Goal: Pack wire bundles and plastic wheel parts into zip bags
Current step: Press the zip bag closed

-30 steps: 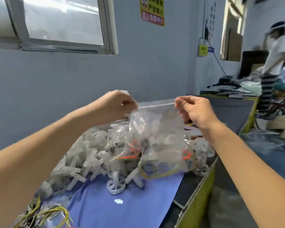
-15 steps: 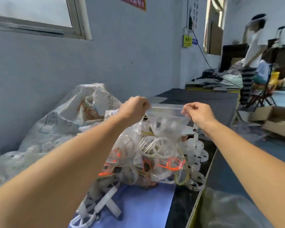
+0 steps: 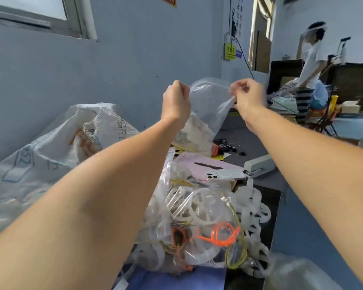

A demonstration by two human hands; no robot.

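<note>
Head view: both forearms reach far out over the table (image 3: pixel 260 151), raised, wrists bent slightly down. The left hand (image 3: pixel 176 101) is curled into a loose fist and pinches the left end of a clear zip bag (image 3: pixel 210 105) at its top edge; the right hand (image 3: pixel 246 96) pinches the right end of the same edge between thumb and fingers. The bag hangs between the two hands, lifted above the table, its mouth uppermost and its body drooping down and toward the left. Its top edge runs left to right between the hands, while the bag's long axis runs roughly top to bottom. The film is see-through and creased, bulging at the top, and pale plastic wheel parts (image 3: pixel 194 128) with a few yellow wires sit in its lower end; the motion blur hides finer detail.

Nearer, a heap of filled bags (image 3: pixel 189 222) lies on the table, showing white wheels, orange loops (image 3: pixel 220 235) and yellow wire. A white phone (image 3: pixel 224 174) rests on pink paper (image 3: pixel 199 162) just beyond the heap. A large white woven sack (image 3: pixel 57 147) slumps at the left against the wall.
</note>
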